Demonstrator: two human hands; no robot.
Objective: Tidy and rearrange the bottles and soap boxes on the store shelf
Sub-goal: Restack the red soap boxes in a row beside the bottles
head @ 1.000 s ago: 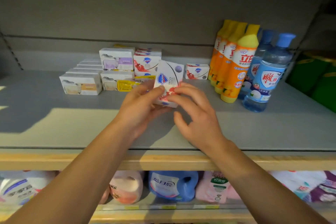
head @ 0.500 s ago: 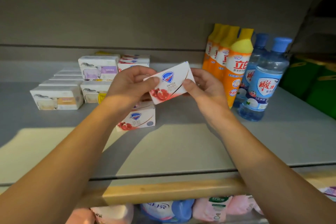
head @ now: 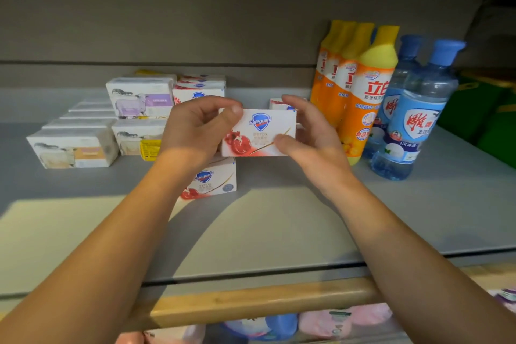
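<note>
Two hands hold one soap box (head: 259, 132) up in the air above the shelf (head: 279, 232), its printed face level and turned toward the camera; the left hand (head: 195, 126) pinches the box's left end between thumb and curled fingers, and the right hand (head: 310, 131) pinches the right end, thumb on the front face and fingers behind. Directly below and a little nearer sits a matching soap box on the shelf (head: 212, 180), partly hidden by the left wrist; more of the same kind are stacked behind (head: 199, 86), beside the sheep-printed boxes (head: 139, 96).

Judging by its look, the held box is thin card round a solid bar; probably light, stiff enough along its edges, but the broad faces would dent under a hard squeeze and the glossy print may slip; holding it by the short ends, as now, seems the safer hold, and it leaves the bottom free for setting down squarely. Well to the right stand the orange bottles (head: 360, 98) and blue bottles (head: 413, 120), upright and crowded together; a careless elbow could topple them.
</note>
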